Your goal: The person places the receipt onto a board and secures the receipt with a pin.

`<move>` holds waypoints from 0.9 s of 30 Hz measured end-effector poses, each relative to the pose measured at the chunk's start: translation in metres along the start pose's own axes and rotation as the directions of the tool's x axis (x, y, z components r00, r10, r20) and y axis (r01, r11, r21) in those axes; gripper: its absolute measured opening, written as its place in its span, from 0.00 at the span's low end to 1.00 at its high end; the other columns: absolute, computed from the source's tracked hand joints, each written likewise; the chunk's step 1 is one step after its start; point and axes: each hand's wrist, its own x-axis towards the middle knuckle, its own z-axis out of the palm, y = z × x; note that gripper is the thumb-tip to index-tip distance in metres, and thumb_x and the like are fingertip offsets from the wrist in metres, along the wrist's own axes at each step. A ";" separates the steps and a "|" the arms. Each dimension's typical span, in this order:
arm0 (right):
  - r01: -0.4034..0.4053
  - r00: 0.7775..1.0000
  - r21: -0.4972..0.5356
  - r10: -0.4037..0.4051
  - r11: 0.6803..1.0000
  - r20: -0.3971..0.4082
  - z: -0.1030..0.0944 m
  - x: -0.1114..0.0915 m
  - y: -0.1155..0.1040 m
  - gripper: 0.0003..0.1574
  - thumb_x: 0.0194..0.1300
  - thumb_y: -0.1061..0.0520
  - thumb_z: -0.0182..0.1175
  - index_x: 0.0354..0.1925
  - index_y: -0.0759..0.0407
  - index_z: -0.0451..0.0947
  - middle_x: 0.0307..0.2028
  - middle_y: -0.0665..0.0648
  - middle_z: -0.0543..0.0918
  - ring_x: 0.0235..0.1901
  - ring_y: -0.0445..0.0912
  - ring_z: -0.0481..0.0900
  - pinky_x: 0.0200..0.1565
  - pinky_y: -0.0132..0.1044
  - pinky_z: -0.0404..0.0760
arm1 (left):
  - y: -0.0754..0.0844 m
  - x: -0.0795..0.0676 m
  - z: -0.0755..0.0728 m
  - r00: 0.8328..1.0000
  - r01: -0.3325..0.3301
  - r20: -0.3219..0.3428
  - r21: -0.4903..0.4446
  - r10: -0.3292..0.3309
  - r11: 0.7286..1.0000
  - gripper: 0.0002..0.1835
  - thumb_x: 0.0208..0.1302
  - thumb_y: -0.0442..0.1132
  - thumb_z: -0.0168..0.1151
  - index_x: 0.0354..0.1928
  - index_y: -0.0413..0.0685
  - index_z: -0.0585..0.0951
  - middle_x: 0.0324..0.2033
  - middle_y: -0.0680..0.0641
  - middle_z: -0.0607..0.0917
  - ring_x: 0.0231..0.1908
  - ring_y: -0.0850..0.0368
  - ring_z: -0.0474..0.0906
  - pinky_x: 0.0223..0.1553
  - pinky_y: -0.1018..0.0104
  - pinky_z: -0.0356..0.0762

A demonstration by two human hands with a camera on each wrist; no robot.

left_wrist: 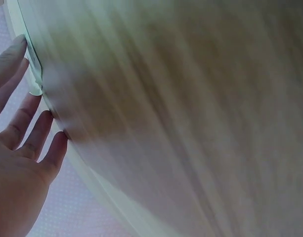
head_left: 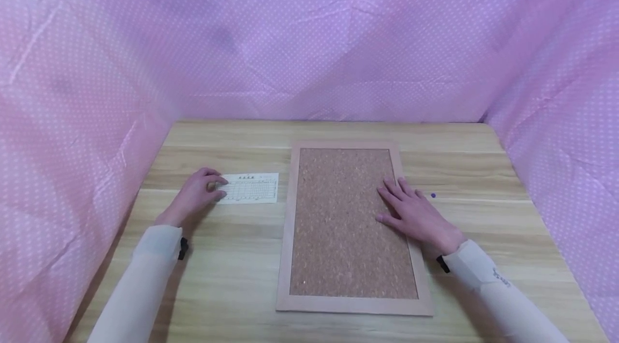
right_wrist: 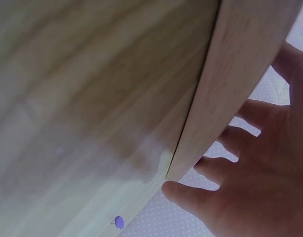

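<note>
A printed paper slip [head_left: 251, 188] with a ruled table lies flat on the tabletop, left of a wood-framed corkboard [head_left: 353, 224]. My left hand [head_left: 197, 192] pinches the slip's left end between thumb and fingers. In the left wrist view, that end of the paper [left_wrist: 36, 88] curls up by the fingertips. With fingers spread and fairly straight, my right hand [head_left: 416, 216] rests across the board's right frame, its fingertips on the cork. Just beyond that hand lies a small purple pushpin [head_left: 433, 195]; the right wrist view shows the pushpin [right_wrist: 119, 222] on its side.
The light wooden table [head_left: 232, 289] carries the board near its middle, lengthwise toward me. Pink dotted cloth [head_left: 329, 36] hangs close around the table's back and both sides.
</note>
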 end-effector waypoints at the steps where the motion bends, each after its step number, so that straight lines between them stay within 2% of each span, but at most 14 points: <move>1: 0.001 1.000 0.001 -0.001 1.000 0.000 0.000 0.000 0.000 0.48 0.76 0.34 0.55 0.78 0.61 0.61 0.80 0.67 0.54 0.78 0.70 0.46 0.68 0.76 0.55 | 0.000 0.000 0.000 1.000 0.006 -0.002 -0.006 -0.006 1.000 0.19 0.65 0.35 0.72 0.55 0.33 0.84 0.62 0.30 0.73 0.63 0.29 0.68 0.66 0.31 0.62; 6: 0.006 1.000 0.007 -0.006 1.000 0.002 0.002 0.000 0.002 0.48 0.76 0.33 0.54 0.79 0.61 0.60 0.80 0.66 0.53 0.78 0.70 0.45 0.68 0.76 0.55 | 0.001 -0.003 0.001 0.999 0.046 -0.008 -0.046 -0.046 0.998 0.20 0.65 0.33 0.72 0.55 0.31 0.82 0.62 0.31 0.72 0.60 0.31 0.71 0.63 0.34 0.68; 10: 0.010 1.000 0.001 -0.010 1.000 -0.009 0.003 -0.001 0.001 0.48 0.76 0.33 0.55 0.78 0.61 0.61 0.80 0.66 0.54 0.78 0.70 0.46 0.68 0.76 0.57 | 0.003 -0.005 0.003 0.999 0.048 -0.020 -0.049 -0.049 0.998 0.20 0.65 0.32 0.71 0.56 0.30 0.82 0.61 0.31 0.73 0.57 0.34 0.73 0.60 0.37 0.73; 16: 0.020 0.999 -0.011 -0.020 1.000 -0.025 -0.001 -0.001 -0.001 0.47 0.76 0.34 0.55 0.78 0.62 0.62 0.79 0.68 0.56 0.77 0.71 0.48 0.67 0.75 0.58 | 0.004 -0.006 0.003 0.998 0.039 -0.044 -0.025 -0.040 0.999 0.23 0.65 0.33 0.71 0.60 0.30 0.80 0.61 0.31 0.73 0.59 0.32 0.72 0.62 0.36 0.71; 20: 0.022 0.999 -0.011 -0.023 1.000 -0.024 -0.002 -0.001 -0.002 0.47 0.76 0.34 0.55 0.78 0.62 0.62 0.79 0.68 0.57 0.77 0.71 0.49 0.67 0.75 0.58 | 0.006 -0.007 0.002 0.998 0.032 -0.061 -0.043 -0.034 0.999 0.24 0.66 0.32 0.69 0.62 0.29 0.77 0.62 0.32 0.72 0.60 0.32 0.72 0.63 0.35 0.70; 27: 0.014 1.000 -0.004 -0.014 1.000 -0.020 -0.002 -0.001 -0.002 0.48 0.75 0.33 0.55 0.78 0.61 0.61 0.79 0.68 0.56 0.77 0.71 0.48 0.67 0.76 0.58 | 0.011 -0.010 0.001 0.992 0.038 -0.117 -0.096 -0.049 0.995 0.20 0.69 0.29 0.65 0.61 0.31 0.79 0.62 0.34 0.72 0.57 0.33 0.77 0.60 0.38 0.76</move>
